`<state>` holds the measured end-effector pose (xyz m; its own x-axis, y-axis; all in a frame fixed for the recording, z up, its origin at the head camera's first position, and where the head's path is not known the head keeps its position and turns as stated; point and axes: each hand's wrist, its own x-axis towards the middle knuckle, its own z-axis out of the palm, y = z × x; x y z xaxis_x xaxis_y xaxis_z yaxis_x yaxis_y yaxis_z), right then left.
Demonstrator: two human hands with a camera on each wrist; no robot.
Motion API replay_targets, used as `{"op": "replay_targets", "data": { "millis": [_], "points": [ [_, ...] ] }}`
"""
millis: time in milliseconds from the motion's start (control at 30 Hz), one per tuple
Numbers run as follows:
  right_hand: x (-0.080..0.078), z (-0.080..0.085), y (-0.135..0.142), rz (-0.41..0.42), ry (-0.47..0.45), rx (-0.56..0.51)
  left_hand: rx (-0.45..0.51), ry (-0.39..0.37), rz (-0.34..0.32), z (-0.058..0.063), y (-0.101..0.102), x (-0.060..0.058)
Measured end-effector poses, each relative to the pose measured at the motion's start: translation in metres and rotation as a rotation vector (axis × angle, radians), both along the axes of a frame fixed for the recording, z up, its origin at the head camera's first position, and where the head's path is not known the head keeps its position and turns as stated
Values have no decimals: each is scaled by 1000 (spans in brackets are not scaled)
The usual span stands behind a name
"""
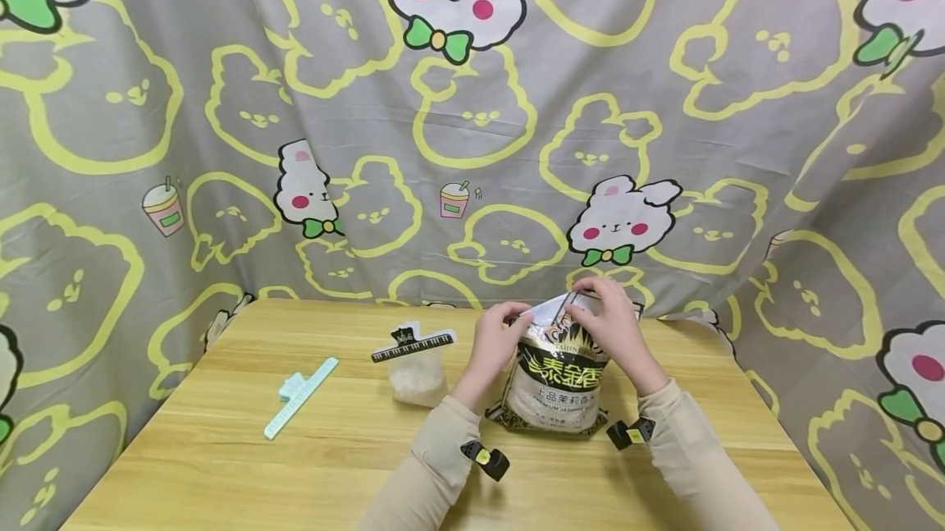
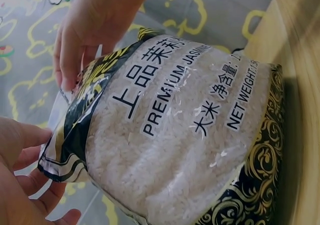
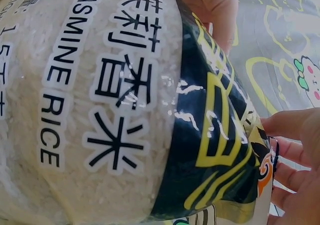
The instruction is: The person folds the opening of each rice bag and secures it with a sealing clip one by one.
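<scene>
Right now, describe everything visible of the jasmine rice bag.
The rice bag looks like glossy plastic printed black and gold, with a clear section showing pale grains and an ornate lower border. Plump below, it stands upright on the wooden table. Both hands, left and right, hold its upper edge.

Large, partly clear plastic rice bag with black and yellow print [image 1: 555, 387], upright on light wood-grain table [image 1: 332, 473]; bare left hand [image 1: 496, 341], pinching top edge of bag at left; bare right hand [image 1: 614, 326], pinching same edge at right; beige sleeves [image 1: 694, 437], one on each arm, each with small black device [image 1: 485, 459] at cuff; small clear bag of pale grains [image 1: 417, 379], to left, clamped near top in long black clip with white piano-key pattern [image 1: 413, 346]; long pale mint-green plastic clip [image 1: 301, 400], farther left, lying diagonally, well apart; grey fabric backdrop [image 1: 384, 133], printed with yellow animal outlines and white rabbit faces with green bows
</scene>
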<state>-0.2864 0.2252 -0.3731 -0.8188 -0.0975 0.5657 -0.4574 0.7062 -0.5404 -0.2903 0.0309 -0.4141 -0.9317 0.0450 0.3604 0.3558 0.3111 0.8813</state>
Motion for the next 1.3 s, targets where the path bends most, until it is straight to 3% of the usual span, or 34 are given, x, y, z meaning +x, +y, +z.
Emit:
{"op": "replay_targets", "data": {
  "millis": [433, 700, 900, 1300],
  "points": [
    [0, 1, -2, 5, 2, -10, 6, -15, -4, 11, 13, -3],
    [-1, 1, -1, 8, 5, -11, -36, 54, 8, 19, 23, -7],
    [-1, 0, -1, 5, 13, -6, -74, 59, 3, 28, 31, -8],
    [-1, 1, 0, 5, 13, -6, -99, 90, 5, 30, 37, -11]
  ]
}}
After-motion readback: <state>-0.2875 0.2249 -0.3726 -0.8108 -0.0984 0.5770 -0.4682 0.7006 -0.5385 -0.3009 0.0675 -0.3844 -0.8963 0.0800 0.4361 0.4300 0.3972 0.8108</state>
